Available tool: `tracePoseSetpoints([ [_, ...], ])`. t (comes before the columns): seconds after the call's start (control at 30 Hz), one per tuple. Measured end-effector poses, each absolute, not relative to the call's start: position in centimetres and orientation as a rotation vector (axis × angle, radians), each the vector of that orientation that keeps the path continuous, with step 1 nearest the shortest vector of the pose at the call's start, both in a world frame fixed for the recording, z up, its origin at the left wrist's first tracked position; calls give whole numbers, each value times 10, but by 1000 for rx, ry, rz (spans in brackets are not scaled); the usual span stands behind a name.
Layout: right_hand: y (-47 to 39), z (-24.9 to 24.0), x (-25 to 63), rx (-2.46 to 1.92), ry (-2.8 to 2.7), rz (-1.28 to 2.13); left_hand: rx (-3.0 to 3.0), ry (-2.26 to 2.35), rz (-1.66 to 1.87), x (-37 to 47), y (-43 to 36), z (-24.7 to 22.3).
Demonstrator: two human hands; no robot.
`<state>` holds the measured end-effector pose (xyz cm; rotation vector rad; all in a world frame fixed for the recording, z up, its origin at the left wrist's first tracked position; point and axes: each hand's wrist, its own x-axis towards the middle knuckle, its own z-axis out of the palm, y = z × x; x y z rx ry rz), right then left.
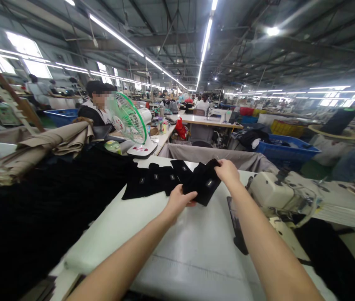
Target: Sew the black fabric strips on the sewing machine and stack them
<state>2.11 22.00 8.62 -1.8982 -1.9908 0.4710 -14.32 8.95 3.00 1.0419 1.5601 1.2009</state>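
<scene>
Between my two hands is a black fabric piece [203, 190] with a small light label on it. My left hand [179, 200] pinches its lower left edge, thumb on top. At its upper right corner, my right hand [227, 171] grips the cloth between thumb and fingers. Several more black pieces with small labels [152, 182] lie overlapping in a row to the left, on the white tabletop [190, 251]. A sewing machine [273, 190] stands to the right of my right forearm, with black cloth [330, 251] beside it.
A large heap of black fabric [33, 217] fills the left side, with beige cloth [48, 142] behind it. A green fan [130, 119] stands at the table's far left corner, near a seated person [97, 104]. A blue basket [285, 146] sits beyond the machine.
</scene>
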Motion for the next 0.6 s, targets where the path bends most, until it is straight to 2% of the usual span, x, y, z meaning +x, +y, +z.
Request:
tracePoseSetpoints([
  [0.1,272,96,-8,-1960,-2038,458,1130,1659,1154,-121,137,34],
  [0.23,310,87,-33,-1987,-2176,502,1336,1876,1037,-114,175,33],
  [0.43,317,57,-46,-1971,-2418,538,1575,2073,728,-106,173,17],
  [0.6,313,75,-38,-1927,-2569,456,1599,2063,610,-99,162,9],
])
